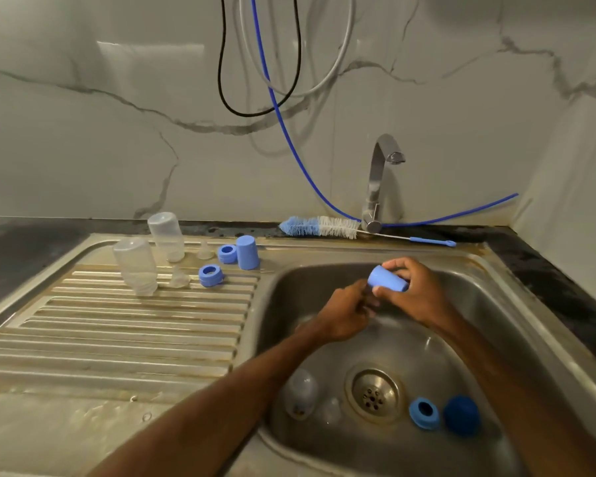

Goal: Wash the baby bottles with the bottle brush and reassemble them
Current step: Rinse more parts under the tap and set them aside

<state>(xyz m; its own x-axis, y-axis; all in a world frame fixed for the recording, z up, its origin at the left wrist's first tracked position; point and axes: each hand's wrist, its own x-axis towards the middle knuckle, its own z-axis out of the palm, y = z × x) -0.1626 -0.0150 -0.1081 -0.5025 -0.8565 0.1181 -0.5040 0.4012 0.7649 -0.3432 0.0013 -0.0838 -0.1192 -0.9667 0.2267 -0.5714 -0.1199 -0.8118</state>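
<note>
Cap (387, 278) of pale-blue cylindrical plastic clasped in right grip (417, 294) over steel sink (310, 284); left grip (344, 313) curled just beside its mouth, whether holding anything impossible to tell. Blue-and-white bristled bottle brush (319, 227) lying on back ledge; two clear plastic bottles (136, 266) (166, 235) inverted on ribbed draining surface (135, 325).

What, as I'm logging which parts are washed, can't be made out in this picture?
Head view:
- Left hand: its fingertips are hidden behind the right hand and the blue cap it holds, so any grip is unclear.
- Bottle in the sink: partly covered by the left forearm.
- Dark blue object beside the drain: too blurred to identify.
</note>
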